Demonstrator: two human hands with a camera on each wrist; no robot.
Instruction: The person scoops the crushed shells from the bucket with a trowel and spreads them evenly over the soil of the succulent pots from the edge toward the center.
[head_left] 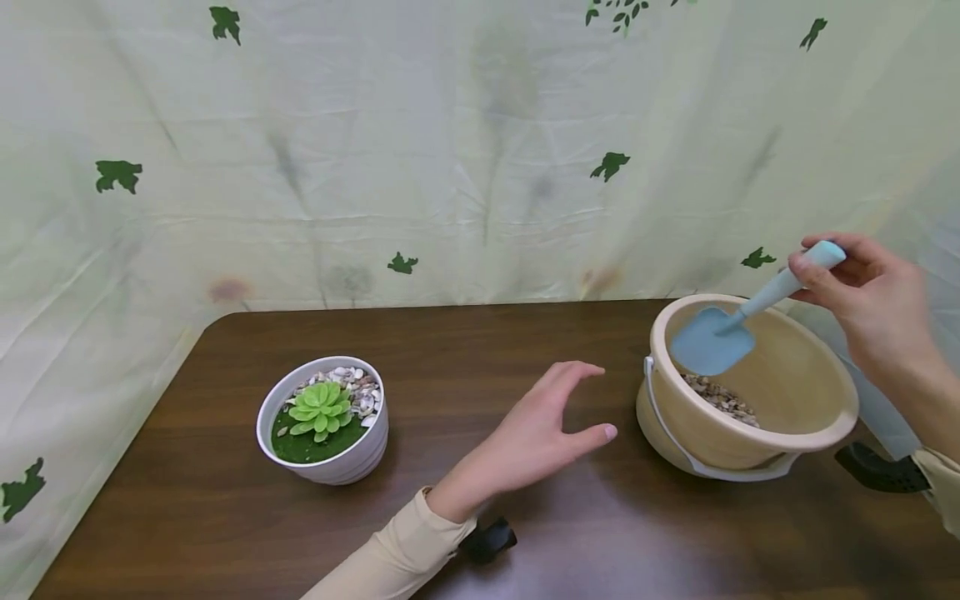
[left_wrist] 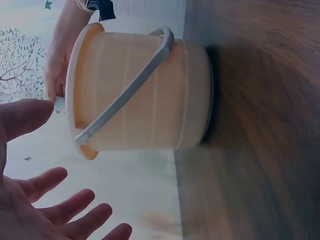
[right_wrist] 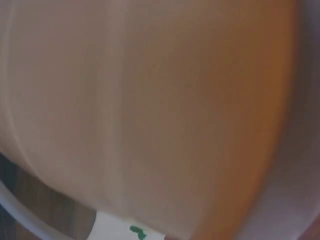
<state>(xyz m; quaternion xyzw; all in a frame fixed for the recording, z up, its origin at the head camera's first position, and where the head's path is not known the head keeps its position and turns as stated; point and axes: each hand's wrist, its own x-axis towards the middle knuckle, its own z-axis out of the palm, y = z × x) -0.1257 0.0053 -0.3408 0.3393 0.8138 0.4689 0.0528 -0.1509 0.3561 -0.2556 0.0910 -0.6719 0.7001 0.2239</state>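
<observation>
My right hand (head_left: 877, 292) grips the handle of a light blue hand trowel (head_left: 712, 340) above a beige bucket (head_left: 813, 400). The trowel's blade hangs tilted down inside the rim, over small mixed pebbles (head_left: 720, 398) at the bottom. My left hand (head_left: 532, 433) reaches toward the bucket from the left, apart from it, fingers spread and holding nothing. In the left wrist view the bucket (left_wrist: 140, 90) stands beyond the spread fingers (left_wrist: 75, 205), its grey handle (left_wrist: 125, 95) slanting across its side. The bucket's outer wall (right_wrist: 150, 110) fills most of the right wrist view.
A white ribbed pot (head_left: 337, 467) with a green succulent (head_left: 321, 408), moss and white pebbles stands at the left on the dark wooden table (head_left: 480, 350). A pale curtain (head_left: 450, 150) with green leaf prints hangs behind the table's back edge.
</observation>
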